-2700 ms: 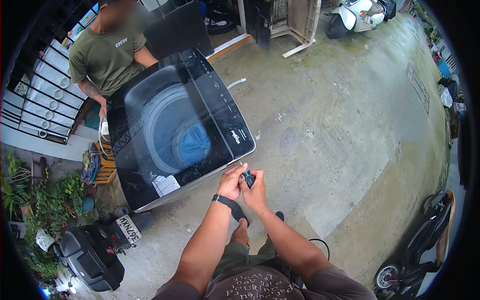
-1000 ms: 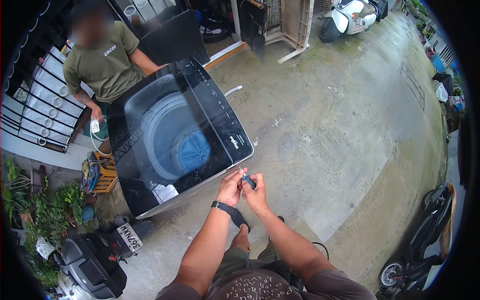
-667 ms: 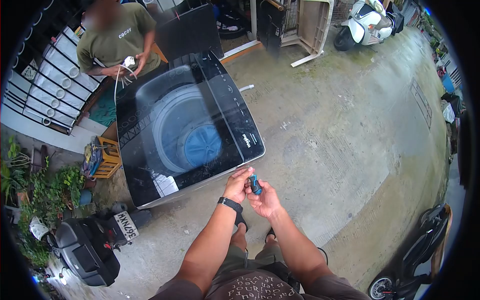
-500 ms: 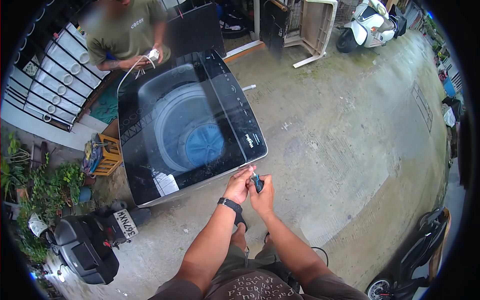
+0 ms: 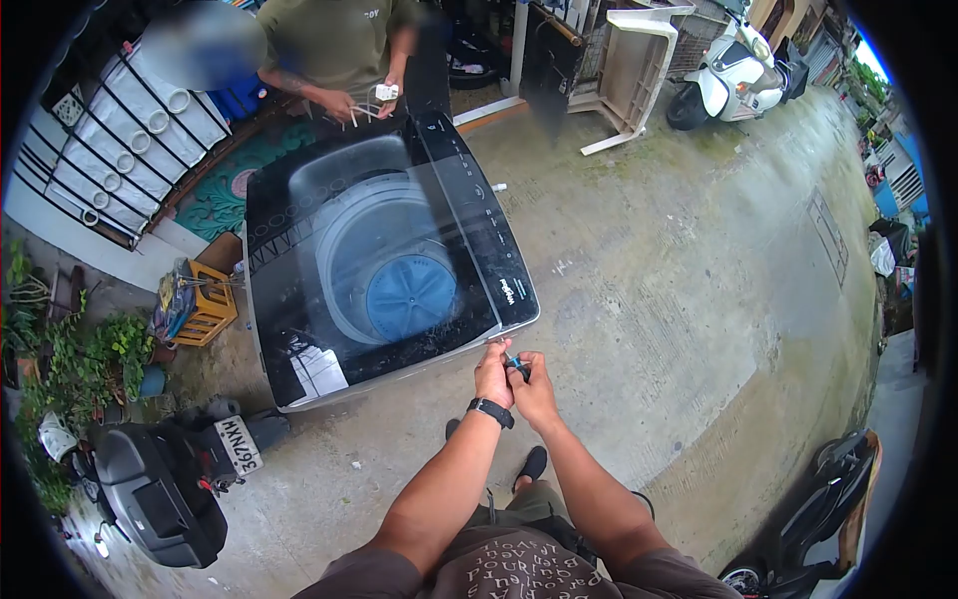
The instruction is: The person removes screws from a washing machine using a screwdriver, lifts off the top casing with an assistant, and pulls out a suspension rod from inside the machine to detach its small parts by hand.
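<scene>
A black top-load washing machine (image 5: 479, 215) with a clear lid over a blue drum stands in front of me. At its near right corner, my left hand (image 5: 493, 374) is closed, its fingertips against the machine's side; what they pinch is too small to name. My right hand (image 5: 536, 389) is wrapped round a blue and black screwdriver (image 5: 519, 366), mostly hidden by the fingers, its tip end towards my left fingertips. White papers (image 5: 318, 371) lie under the lid at the front left.
Across the machine a person (image 5: 334, 50) holds a white plug (image 5: 386, 92) and cord. An orange stool (image 5: 208, 304), plants (image 5: 100, 349) and a motorcycle (image 5: 165, 489) are on the left. A white scooter (image 5: 733, 80) stands at the back, a dark motorcycle (image 5: 823, 504) at the lower right.
The other person has moved to the right along the machine's far side, and the plug is now held in front of them. My hands remain together at the corner, the screwdriver turned and more covered.
</scene>
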Available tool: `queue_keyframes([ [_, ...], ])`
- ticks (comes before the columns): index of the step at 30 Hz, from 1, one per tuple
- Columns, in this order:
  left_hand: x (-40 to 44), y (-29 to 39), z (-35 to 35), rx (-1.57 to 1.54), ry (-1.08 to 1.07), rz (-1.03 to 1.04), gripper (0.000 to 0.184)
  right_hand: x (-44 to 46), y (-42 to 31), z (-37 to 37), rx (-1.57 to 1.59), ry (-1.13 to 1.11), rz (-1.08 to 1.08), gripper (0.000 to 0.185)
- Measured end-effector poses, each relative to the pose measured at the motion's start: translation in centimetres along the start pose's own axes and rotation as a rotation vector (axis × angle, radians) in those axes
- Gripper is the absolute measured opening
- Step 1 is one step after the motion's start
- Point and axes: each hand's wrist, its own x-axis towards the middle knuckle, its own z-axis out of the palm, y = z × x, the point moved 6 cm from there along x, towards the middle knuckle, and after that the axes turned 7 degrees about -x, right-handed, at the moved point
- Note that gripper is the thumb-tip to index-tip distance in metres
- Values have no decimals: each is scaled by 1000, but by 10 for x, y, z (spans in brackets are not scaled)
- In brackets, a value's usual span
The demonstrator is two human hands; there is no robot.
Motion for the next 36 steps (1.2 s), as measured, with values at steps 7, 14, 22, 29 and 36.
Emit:
queue_keyframes([
  [7,-6,6,10,-1,-42,115,11,10,-17,-17,-74,-87,-37,33],
  [14,6,-10,-3,-183,-38,54,9,36,-17,-27,-115,-291,-125,37],
  [22,13,-26,5,-334,-56,269,6,59,-38,-54,-320,-568,-115,41],
  [29,-49,-27,25,-221,-75,341,8,73,-47,-86,-154,-932,-56,36],
  [36,-102,-24,92,-107,-193,347,13,80,-136,-110,-87,-1224,-287,42],
])
